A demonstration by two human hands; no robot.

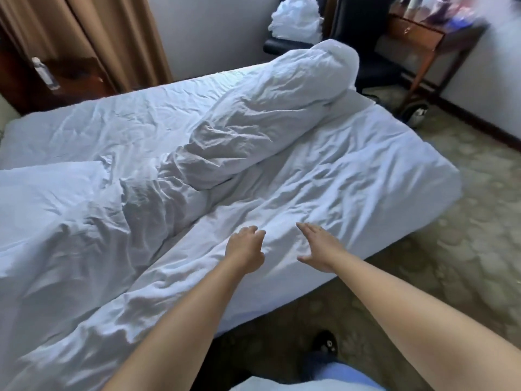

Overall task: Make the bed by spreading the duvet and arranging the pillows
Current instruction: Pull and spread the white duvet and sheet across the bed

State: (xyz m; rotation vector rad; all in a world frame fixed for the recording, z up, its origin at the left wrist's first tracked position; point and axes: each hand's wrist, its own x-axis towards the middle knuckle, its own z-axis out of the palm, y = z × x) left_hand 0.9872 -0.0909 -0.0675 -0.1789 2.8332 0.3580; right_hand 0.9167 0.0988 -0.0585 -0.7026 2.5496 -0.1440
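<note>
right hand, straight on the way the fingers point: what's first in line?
Likely the flat duvet under the right hand, then its bunched ridge; height above the fabric is unclear.

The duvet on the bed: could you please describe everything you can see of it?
The duvet is white, soft and heavily creased, like cotton. It is not spread: it lies bunched in a long folded ridge running diagonally across the bed, its far end humped up near the far corner. Its near part lies flatter toward the near edge. The left hand, fingers curled, and the right hand, fingers straight, are over this near part; contact is unclear.
</note>
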